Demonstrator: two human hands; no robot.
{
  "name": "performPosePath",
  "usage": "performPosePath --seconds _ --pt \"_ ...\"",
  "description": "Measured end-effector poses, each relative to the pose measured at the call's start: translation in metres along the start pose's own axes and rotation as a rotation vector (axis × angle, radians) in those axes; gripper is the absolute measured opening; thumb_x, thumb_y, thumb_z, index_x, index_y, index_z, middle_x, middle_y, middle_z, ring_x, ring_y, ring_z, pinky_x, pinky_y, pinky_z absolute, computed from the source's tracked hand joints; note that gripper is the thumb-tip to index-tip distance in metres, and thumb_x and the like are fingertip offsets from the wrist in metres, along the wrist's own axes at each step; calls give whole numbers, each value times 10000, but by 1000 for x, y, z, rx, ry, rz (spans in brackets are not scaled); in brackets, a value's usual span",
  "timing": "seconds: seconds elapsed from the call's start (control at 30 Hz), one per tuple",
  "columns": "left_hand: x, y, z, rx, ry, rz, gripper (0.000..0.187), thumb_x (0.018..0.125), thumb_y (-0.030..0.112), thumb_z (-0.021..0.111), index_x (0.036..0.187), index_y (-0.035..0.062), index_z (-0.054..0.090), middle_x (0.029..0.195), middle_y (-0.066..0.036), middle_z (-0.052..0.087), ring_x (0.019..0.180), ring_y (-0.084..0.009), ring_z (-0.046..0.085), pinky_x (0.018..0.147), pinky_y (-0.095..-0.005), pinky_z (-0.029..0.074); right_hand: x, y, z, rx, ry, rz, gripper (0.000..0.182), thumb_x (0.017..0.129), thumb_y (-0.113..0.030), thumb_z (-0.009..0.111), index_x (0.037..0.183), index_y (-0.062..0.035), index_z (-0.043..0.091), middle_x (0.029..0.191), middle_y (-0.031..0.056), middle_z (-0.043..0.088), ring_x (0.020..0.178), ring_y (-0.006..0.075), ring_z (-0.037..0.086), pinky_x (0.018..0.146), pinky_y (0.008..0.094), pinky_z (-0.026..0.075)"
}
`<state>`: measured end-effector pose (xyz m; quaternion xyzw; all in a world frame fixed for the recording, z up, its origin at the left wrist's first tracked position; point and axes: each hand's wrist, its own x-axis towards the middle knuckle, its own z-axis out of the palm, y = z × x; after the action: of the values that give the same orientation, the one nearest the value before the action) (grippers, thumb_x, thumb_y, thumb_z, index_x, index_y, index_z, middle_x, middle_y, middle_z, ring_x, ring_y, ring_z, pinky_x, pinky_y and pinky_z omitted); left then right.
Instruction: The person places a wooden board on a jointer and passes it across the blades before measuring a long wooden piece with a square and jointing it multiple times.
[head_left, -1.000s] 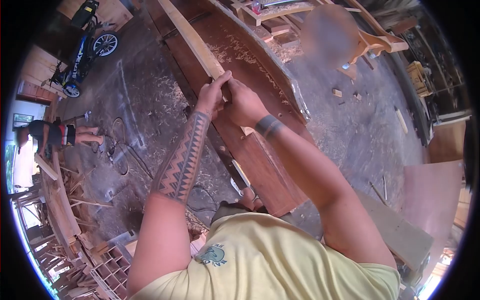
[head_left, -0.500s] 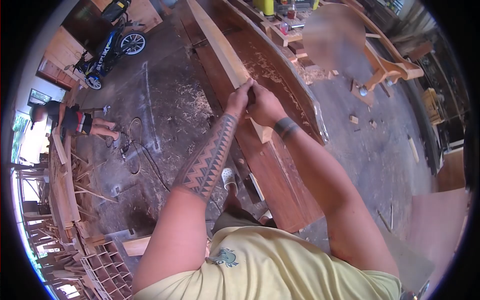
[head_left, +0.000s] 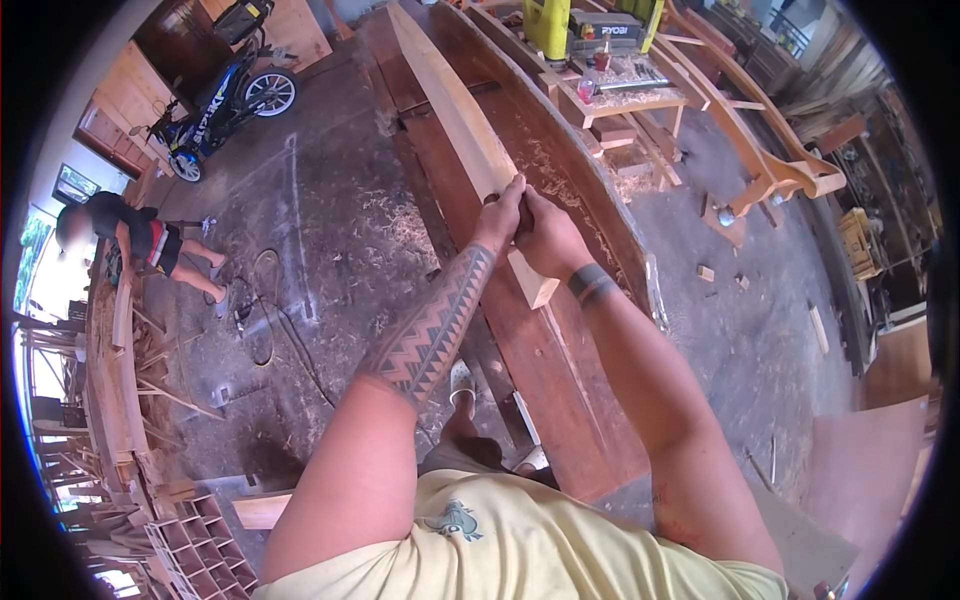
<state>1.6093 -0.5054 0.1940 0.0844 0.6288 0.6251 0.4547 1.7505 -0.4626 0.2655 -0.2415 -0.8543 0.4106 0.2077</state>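
A long pale wooden beam runs up and away from me over a reddish-brown wooden board. Near the beam's close end, my left hand and my right hand are side by side on top of it, fingers closed. Between them shows a small dark part of something they grip, too hidden to name. The cut end of the beam sticks out below my hands. Curled wood shavings lie on the brown surface to the right of the beam.
A person bends over timber at the left. Behind stands a blue motorcycle. Cables lie on the floor. At the upper right are a Ryobi machine on a bench and a curved wooden frame. A compartmented rack stands lower left.
The view has shifted, so the beam and both hands appear slightly lower and farther right. Both hands remain closed together over the beam. A blurred shape at the upper right no longer covers the bench.
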Motion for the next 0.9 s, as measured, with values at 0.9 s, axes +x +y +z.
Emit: performPosePath --seconds 0.9 --pt "62 51 -23 -35 -11 26 776 1065 649 659 1490 0 646 1403 -100 713 1233 -196 695 1024 -351 573 86 6 22 -16 -21 6 531 888 -96 774 1385 -27 599 1269 291 738 1224 499 681 1014 522 554"
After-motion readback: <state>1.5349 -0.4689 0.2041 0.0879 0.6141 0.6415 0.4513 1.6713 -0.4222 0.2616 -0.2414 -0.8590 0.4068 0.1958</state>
